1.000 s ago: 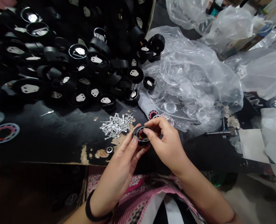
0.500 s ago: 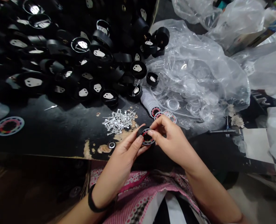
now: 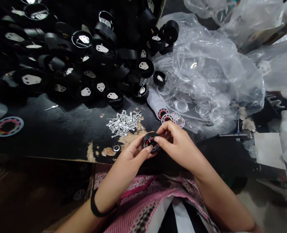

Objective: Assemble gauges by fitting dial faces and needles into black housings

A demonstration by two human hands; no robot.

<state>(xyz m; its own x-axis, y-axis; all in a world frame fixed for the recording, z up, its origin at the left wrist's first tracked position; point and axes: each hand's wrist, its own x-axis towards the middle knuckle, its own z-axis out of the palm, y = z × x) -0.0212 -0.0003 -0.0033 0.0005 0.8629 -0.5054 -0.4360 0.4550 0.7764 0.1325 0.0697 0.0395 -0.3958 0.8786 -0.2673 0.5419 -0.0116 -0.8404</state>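
Between both hands is a black round gauge case (image 3: 147, 137) with a printed dial disc (image 3: 150, 142) at its mouth, black with red and white markings. My left hand (image 3: 133, 150) grips the case from the left, its thumb on the lower part of the dial. From the right, my right hand (image 3: 174, 139) has thumb and forefinger closed at the rim; the thumb tip rests on the dial's edge. Just beyond my fingers lie a stack of dial discs (image 3: 155, 103) and a few loose dials (image 3: 178, 120). Left of them spreads a pile of small silvery pointers (image 3: 124, 123).
Many black gauge cases (image 3: 113, 97) crowd the back left. A clear plastic bag (image 3: 206, 64) with transparent rings (image 3: 181, 105) fills the back right. A larger dial (image 3: 8, 126) lies far left, a small round part (image 3: 116, 148) near the front edge, a metal tool (image 3: 234, 136) at right.
The dial disc now sits lower and flatter within the case, with more black rim showing above it. My left thumb has slid down onto the dial's lower part. The view has shifted slightly.
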